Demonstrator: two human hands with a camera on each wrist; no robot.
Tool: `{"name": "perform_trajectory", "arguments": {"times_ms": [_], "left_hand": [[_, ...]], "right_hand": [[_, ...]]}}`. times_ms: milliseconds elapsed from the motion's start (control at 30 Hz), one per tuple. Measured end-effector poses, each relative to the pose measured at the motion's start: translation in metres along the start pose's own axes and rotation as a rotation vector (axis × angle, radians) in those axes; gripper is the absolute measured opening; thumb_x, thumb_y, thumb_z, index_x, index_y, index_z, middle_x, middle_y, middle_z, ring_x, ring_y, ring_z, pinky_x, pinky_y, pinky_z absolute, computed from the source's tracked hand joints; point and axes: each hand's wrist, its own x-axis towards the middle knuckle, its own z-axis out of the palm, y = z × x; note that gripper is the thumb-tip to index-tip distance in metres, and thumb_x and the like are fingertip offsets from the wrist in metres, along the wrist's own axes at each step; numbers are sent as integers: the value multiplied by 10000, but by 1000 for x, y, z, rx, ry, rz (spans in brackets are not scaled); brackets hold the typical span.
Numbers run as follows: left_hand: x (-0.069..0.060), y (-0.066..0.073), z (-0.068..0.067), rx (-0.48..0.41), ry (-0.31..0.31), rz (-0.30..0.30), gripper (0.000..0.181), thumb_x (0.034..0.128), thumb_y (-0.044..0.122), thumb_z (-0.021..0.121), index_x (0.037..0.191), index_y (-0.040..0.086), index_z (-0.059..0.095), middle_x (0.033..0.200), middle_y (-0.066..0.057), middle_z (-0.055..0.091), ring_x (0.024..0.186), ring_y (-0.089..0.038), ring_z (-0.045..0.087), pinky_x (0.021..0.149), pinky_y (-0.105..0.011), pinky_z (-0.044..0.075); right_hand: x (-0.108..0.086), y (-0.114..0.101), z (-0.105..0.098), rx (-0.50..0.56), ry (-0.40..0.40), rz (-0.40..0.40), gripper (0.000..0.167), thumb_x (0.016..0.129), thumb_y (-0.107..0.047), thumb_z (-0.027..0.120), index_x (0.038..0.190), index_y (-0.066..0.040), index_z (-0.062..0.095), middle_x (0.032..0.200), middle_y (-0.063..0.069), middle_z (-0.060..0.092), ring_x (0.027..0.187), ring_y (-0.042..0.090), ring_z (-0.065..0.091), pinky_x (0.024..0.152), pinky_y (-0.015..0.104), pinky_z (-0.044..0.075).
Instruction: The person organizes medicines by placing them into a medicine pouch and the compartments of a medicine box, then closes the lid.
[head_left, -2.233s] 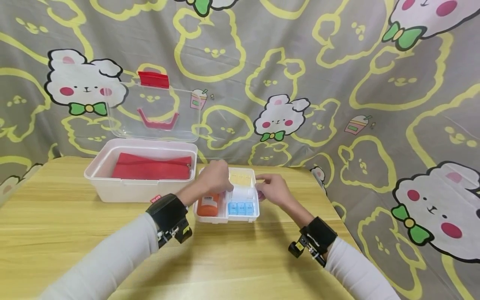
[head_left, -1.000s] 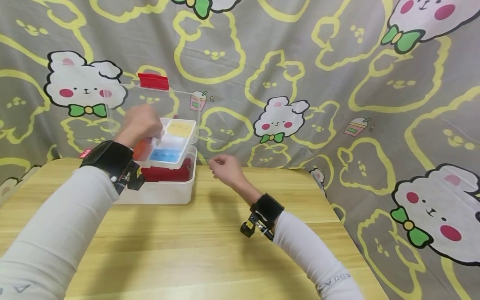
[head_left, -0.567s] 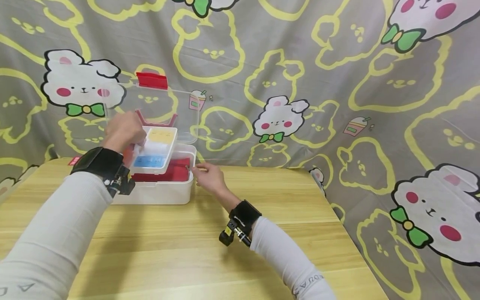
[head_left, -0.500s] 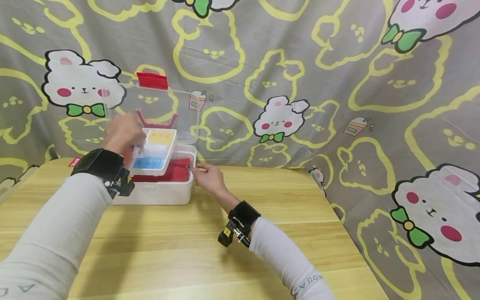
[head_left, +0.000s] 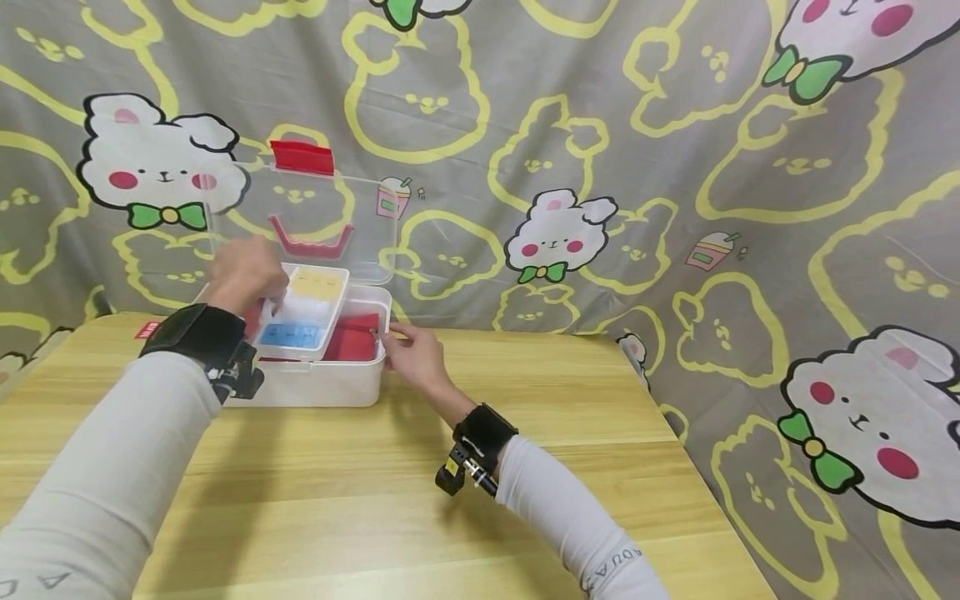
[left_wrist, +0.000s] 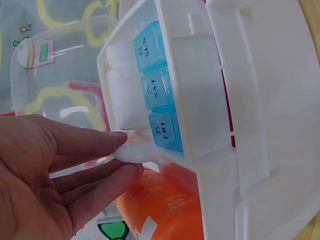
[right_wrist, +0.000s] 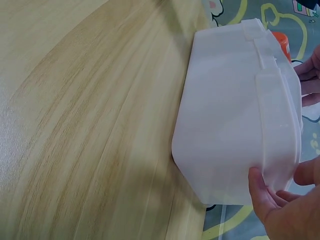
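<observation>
My left hand [head_left: 247, 271] pinches the white handle [left_wrist: 135, 153] of a white tray [head_left: 337, 313] between thumb and fingertips. A blue pill organizer [left_wrist: 159, 85], a yellow one [head_left: 318, 283], a white bottle [left_wrist: 127, 95] and an orange bottle [left_wrist: 160, 205] ride in the tray. It is at the mouth of a white plastic box [head_left: 322, 387], towards the box's left side; whether it rests on the rim I cannot tell. A red pouch [head_left: 352, 340] shows inside the box, partly covered. My right hand [head_left: 418, 354] grips the box's right rim, thumb and fingers on either side.
The clear lid [head_left: 375, 242] with its red latch [head_left: 302, 157] stands upright behind the box. A small red tag [head_left: 147, 330] shows at the box's left. The wooden table [head_left: 525, 400] ends at a patterned curtain [head_left: 660, 158].
My left hand lifted the tray off the table, carried it left over the box and has lowered it. My right hand left the tray's side and took hold of the box's right rim.
</observation>
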Motion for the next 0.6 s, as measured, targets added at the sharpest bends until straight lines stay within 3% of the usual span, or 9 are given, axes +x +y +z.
{"name": "perform_trajectory", "arguments": {"times_ms": [400,600], "left_hand": [[-1,-10,-2,-41,-41,-25,194,821,23,707,944,-122,668,829,-237,601,686,-356,594,595,-374,469],[-1,-14,-8,-1,-46,-26,184,819,27,703,915,-121,652,761,-217,592,656,-341,610,603,-383,468]], "right_hand": [[0,3,0,-25,-3,-36,351,994,-128,616,1319,-2,653,1080,234,748,879,405,756,677,326,631],[-1,1,1,-57,1,-53,353,996,-140,611,1322,-9,653,1038,211,763,830,384,762,587,228,587]]}}
